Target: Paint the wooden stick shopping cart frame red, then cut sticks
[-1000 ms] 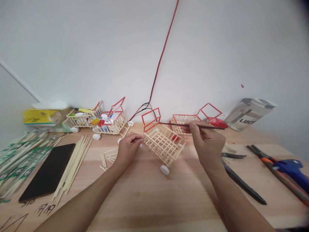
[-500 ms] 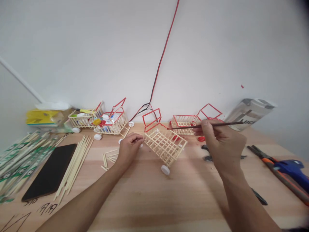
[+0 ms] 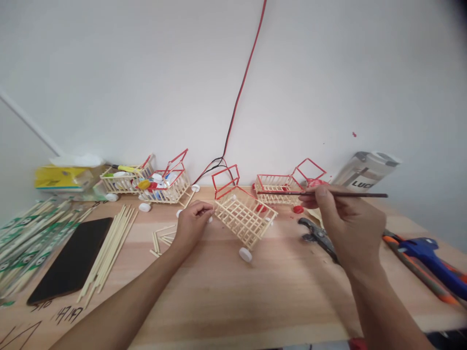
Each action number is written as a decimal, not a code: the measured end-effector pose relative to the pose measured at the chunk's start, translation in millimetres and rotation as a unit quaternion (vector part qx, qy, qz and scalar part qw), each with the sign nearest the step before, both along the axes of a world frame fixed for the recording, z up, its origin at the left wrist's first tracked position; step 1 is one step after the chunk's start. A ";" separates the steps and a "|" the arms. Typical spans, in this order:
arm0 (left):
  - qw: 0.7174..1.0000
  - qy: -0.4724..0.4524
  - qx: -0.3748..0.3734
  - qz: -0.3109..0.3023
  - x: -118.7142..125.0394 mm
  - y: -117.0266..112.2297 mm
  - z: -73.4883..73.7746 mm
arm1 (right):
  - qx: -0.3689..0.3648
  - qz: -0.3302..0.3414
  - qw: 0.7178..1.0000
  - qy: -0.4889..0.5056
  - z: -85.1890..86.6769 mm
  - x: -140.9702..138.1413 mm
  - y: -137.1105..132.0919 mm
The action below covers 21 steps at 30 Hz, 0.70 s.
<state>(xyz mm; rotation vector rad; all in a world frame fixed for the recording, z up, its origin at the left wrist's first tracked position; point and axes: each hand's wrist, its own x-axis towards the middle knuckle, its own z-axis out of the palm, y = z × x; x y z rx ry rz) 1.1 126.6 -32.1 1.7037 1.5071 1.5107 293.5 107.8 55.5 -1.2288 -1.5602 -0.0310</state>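
A small stick-built cart [image 3: 244,221] sits tilted in front of me, with pale bars, white bottle-cap wheels and a red handle. Red also runs along the top edge nearest that handle. At the cart's left corner, the fingers of my left hand [image 3: 192,224] are pinched together on it; the exact contact is partly hidden. My right hand [image 3: 352,226] grips a thin dark paintbrush [image 3: 368,195] like a pen. The brush lies nearly level, its tip pointing left, a little above and right of the cart's red edge.
Behind, a red-rimmed cart [image 3: 275,183] stands by the wall, and two filled carts [image 3: 164,187] stand left. Loose sticks [image 3: 109,253], a phone [image 3: 71,260] and packaged sticks [image 3: 27,238] lie left. Pliers [image 3: 317,236], a blue-handled tool [image 3: 430,255] and a can [image 3: 368,170] are right.
My right hand has moved right and slightly down, drawing the brush tip away from the cart's red edge. The left hand keeps its place at the cart, while the view has shifted slightly.
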 end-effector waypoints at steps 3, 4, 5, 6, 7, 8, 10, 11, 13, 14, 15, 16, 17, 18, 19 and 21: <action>1.000 -0.001 0.005 -0.001 0.5 -0.1 0.2 | 0.034 0.027 0.997 -0.064 2.4 -5.2 3.9; 1.000 -0.001 0.007 0.000 0.6 -0.1 0.2 | 0.044 0.038 0.995 -0.085 2.7 -7.2 5.1; 1.000 0.000 0.008 0.000 0.6 0.0 0.1 | 0.051 0.050 0.992 -0.102 2.6 -8.9 6.1; 1.000 0.001 0.009 0.001 0.6 0.2 -0.1 | 0.052 0.061 0.990 -0.112 2.2 -10.2 6.6; 1.000 0.001 0.010 0.001 0.5 0.4 -0.2 | 0.047 0.072 0.989 -0.117 1.4 -10.8 6.7; 1.000 0.002 0.010 0.000 0.3 0.6 -0.4 | 0.040 0.082 0.989 -0.120 0.2 -10.7 6.4; 1.000 0.002 0.009 -0.002 -0.2 0.9 -0.8 | 0.031 0.101 0.986 -0.127 -2.8 -8.6 5.0; 1.000 0.001 0.009 -0.003 -0.4 1.0 -1.0 | 0.030 0.110 0.985 -0.130 -4.2 -7.0 4.2; 1.000 0.000 0.009 -0.004 -0.9 1.1 -1.1 | 0.035 0.127 0.981 -0.141 -6.2 -3.4 2.3; 1.000 0.000 0.009 -0.005 -0.9 1.0 -1.2 | 0.041 0.132 0.980 -0.147 -6.5 -1.8 1.3; 1.000 0.000 0.009 -0.006 -0.9 0.9 -1.1 | 0.045 0.135 0.978 -0.152 -6.5 -0.3 0.3; 1.000 -0.001 0.008 -0.006 -0.8 0.8 -1.0 | 0.049 0.136 0.977 -0.156 -6.1 0.9 -0.7; 1.000 -0.001 0.008 -0.006 -0.6 0.7 -0.8 | 0.054 0.137 0.976 -0.159 -5.5 1.9 -1.7; 1.000 -0.001 0.008 -0.006 -0.4 0.5 -0.5 | 0.057 0.138 0.976 -0.161 -4.9 2.9 -2.9; 1.000 0.000 0.008 -0.005 -0.1 0.4 -0.1 | 0.058 0.138 0.976 -0.161 -4.3 3.9 -4.2; 1.000 0.003 0.011 -0.004 0.2 0.2 0.6 | 0.055 0.137 0.975 -0.165 -3.3 6.5 -7.7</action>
